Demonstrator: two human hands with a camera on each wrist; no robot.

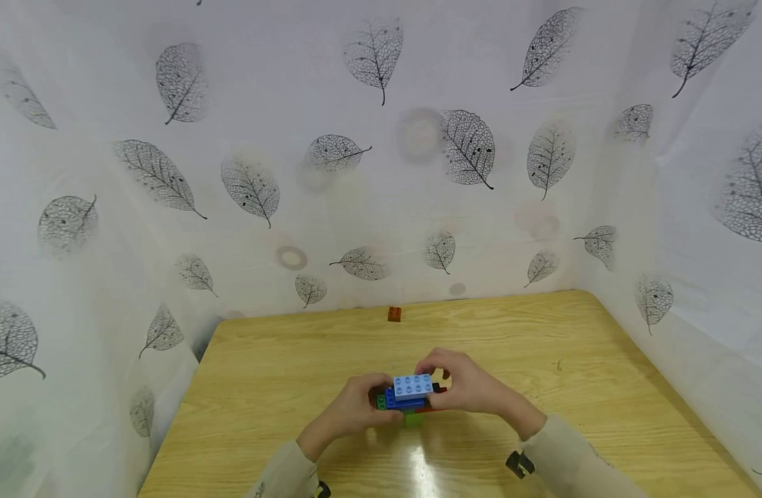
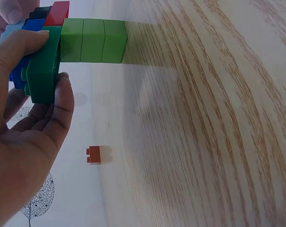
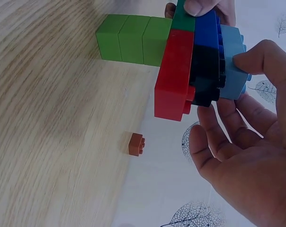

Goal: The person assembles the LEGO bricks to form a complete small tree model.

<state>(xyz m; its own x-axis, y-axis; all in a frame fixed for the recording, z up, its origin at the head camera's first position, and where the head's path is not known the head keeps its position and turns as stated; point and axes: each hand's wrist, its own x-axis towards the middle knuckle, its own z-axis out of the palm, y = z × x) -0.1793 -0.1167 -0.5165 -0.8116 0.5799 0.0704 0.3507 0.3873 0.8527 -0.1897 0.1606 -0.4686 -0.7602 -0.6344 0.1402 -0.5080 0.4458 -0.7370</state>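
Observation:
A toy-brick build stands on the table between both hands. Its column of light green bricks (image 2: 93, 41) carries a dark green brick (image 2: 44, 78) and a red brick (image 3: 174, 78) side by side. Above these lie a blue brick (image 3: 207, 38) and a black brick (image 3: 205, 71), with a light blue brick (image 1: 412, 386) topmost. My left hand (image 1: 356, 404) grips the dark green and blue end, thumb on the near side. With thumb and fingers, my right hand (image 1: 470, 384) pinches the light blue brick; its lower fingers are partly hidden behind the bricks.
A small orange-brown brick (image 1: 394, 314) sits alone near the back edge of the wooden table (image 1: 281, 360). White leaf-print curtains (image 1: 381, 207) hang behind the table and along both sides.

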